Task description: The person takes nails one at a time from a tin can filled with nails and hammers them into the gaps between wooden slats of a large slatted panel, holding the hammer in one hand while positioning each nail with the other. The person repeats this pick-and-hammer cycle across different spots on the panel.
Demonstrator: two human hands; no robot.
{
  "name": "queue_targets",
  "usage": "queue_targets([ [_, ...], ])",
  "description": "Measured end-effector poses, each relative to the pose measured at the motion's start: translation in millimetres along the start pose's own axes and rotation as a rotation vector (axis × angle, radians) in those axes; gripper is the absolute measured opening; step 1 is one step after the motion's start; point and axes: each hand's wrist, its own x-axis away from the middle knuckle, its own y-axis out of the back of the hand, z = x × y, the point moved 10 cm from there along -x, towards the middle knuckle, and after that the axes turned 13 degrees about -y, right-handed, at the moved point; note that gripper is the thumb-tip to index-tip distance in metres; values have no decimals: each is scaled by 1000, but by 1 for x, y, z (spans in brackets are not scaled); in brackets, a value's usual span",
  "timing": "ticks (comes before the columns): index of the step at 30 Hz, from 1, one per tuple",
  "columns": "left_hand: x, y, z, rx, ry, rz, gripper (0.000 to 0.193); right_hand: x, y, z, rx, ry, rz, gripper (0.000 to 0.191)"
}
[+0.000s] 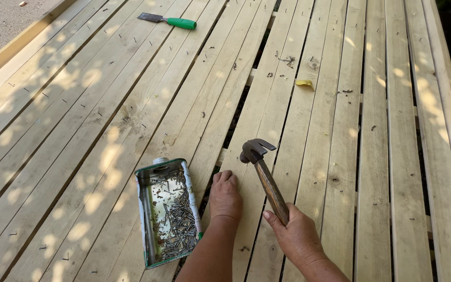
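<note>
My right hand (296,232) grips the wooden handle of a claw hammer (263,172), whose dark metal head is raised over a pale plank. My left hand (225,196) rests on the plank beside the hammer head, fingers bunched together at the plank's edge; whether they pinch a nail I cannot tell. Just left of that hand lies a cut-open metal can (167,211) with green trim, holding several dark nails.
Long pale wooden planks (340,130) run away from me, with dark gaps between some. A chisel with a green handle (170,21) lies far up on the boards. A yellow leaf (304,83) and scattered debris sit near the middle. Bare ground shows at the upper left.
</note>
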Motion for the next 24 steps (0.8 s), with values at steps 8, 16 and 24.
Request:
queue_targets([
  [8, -2, 24, 9, 98, 143, 155, 27, 27, 22, 12, -20, 11, 0, 46],
  [16, 13, 83, -9, 30, 109, 85, 26, 62, 39, 2, 22, 42, 13, 54],
  [24, 36, 122, -22, -18, 121, 155, 25, 86, 61, 3, 53, 18, 27, 52],
])
